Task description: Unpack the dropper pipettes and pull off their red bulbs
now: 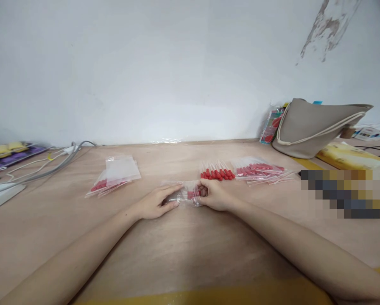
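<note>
A small clear plastic bag (185, 194) with red-capped droppers inside lies on the wooden table (190, 245) between my hands. My left hand (156, 202) holds the bag's left end, fingers stretched along it and thumb below. My right hand (214, 195) pinches the right end, fingers curled over the red caps. Just behind the hands lies a loose row of red-capped droppers (217, 173).
A pile of filled bags (262, 170) lies to the right of the loose droppers. More bags (115, 177) sit at the left. A grey tote bag (314, 126) rests at the back right. Cables (51, 167) and purple-yellow trays (10, 154) are at the far left.
</note>
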A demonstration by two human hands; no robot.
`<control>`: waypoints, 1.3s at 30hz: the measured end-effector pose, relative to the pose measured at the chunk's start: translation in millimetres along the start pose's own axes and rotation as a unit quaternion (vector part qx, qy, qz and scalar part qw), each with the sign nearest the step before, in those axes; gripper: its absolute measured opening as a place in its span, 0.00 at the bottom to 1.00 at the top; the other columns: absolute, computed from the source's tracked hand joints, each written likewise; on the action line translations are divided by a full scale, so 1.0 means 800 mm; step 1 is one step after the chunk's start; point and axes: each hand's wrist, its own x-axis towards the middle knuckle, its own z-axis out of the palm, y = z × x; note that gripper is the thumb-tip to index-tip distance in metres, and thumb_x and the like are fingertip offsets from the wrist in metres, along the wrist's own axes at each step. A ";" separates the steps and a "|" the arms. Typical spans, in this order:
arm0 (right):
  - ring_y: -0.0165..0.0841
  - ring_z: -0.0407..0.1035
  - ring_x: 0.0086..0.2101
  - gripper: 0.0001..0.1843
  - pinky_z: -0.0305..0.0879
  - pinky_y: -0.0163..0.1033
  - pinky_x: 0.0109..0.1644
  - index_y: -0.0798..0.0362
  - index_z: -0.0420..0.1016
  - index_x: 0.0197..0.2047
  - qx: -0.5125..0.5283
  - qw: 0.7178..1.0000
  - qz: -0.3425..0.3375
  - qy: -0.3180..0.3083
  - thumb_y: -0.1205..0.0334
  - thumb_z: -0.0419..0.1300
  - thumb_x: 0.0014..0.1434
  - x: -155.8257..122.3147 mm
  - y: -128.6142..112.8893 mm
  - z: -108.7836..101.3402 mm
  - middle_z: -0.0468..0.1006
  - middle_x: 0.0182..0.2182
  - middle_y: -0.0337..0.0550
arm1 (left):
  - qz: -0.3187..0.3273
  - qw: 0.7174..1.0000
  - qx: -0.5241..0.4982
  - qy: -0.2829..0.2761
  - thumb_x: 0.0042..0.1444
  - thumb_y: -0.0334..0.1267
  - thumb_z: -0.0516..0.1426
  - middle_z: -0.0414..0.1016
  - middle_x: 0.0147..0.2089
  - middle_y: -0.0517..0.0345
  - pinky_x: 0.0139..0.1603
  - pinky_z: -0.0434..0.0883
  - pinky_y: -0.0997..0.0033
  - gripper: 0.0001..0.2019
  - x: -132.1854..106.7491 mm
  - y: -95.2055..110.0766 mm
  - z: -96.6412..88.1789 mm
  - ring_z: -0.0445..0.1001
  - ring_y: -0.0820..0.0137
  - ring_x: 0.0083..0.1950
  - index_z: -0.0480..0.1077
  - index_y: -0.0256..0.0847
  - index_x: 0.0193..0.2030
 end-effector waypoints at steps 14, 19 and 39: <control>0.27 0.68 0.27 0.09 0.64 0.32 0.30 0.56 0.69 0.29 0.113 0.992 0.047 0.021 0.66 0.63 0.41 0.006 -0.001 -0.015 0.73 0.25 0.37 | 0.002 0.999 0.036 0.001 0.60 0.43 0.49 0.56 0.64 0.50 0.62 0.57 0.57 0.26 -0.002 0.000 0.000 0.57 0.63 0.63 0.49 0.42 0.65; 0.28 0.71 0.30 0.15 0.67 0.35 0.36 0.56 0.71 0.31 0.227 0.970 0.079 0.038 0.59 0.67 0.40 0.013 -0.002 -0.067 0.77 0.30 0.41 | -0.011 0.995 0.095 -0.014 0.62 0.44 0.45 0.52 0.65 0.50 0.62 0.55 0.58 0.25 -0.004 0.002 -0.001 0.54 0.62 0.64 0.48 0.44 0.65; 0.36 0.68 0.40 0.13 0.65 0.41 0.43 0.53 0.71 0.39 -0.377 0.891 -0.179 0.177 0.71 0.48 0.57 0.014 0.057 -0.091 0.75 0.38 0.49 | -0.089 0.977 0.177 -0.081 0.62 0.52 0.38 0.46 0.67 0.51 0.65 0.39 0.47 0.26 0.001 -0.012 -0.017 0.43 0.59 0.68 0.46 0.47 0.65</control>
